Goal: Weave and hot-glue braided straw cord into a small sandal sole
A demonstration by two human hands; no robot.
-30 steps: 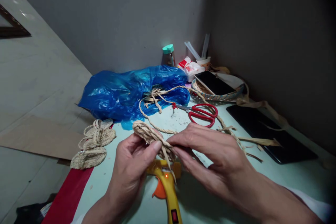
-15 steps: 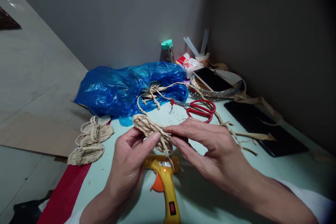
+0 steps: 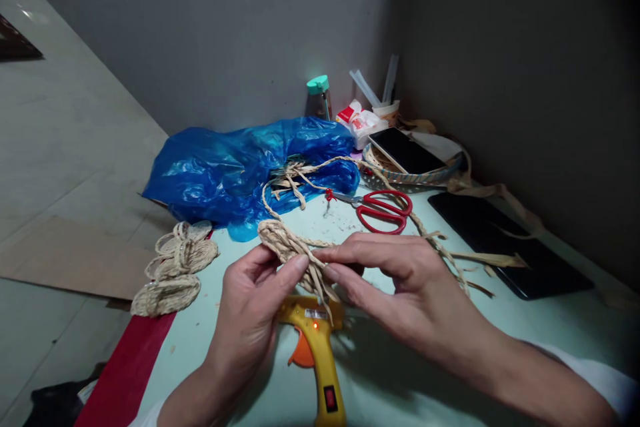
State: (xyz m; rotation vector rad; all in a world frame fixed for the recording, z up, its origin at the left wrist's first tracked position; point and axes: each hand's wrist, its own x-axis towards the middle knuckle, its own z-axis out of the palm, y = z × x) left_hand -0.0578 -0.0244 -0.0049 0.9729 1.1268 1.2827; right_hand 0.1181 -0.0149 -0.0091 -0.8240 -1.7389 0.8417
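A coiled piece of braided straw cord point(image 3: 280, 239) is held up over the table's near middle. My left hand point(image 3: 257, 303) grips its left side, the thumb pressed on top. My right hand point(image 3: 400, 273) pinches the braid's right side between thumb and index finger. Loose strand ends hang from the coil. Beneath them lies a yellow glue gun point(image 3: 323, 360) with an orange trigger and a small lit orange light. The cord runs back from the coil toward a blue plastic bag point(image 3: 210, 167). Red-handled scissors point(image 3: 383, 211) rest beyond my right hand.
Several straw loop pieces point(image 3: 175, 270) lie at the left edge. At the right are a black tablet-like slab point(image 3: 515, 253) and a basket point(image 3: 440, 177) with a phone on it. A green-lidded jar point(image 3: 319, 97) stands by the wall.
The view has shifted slightly. My right fingers have moved a little lower along with the right side of the braid, and both hands keep their hold.
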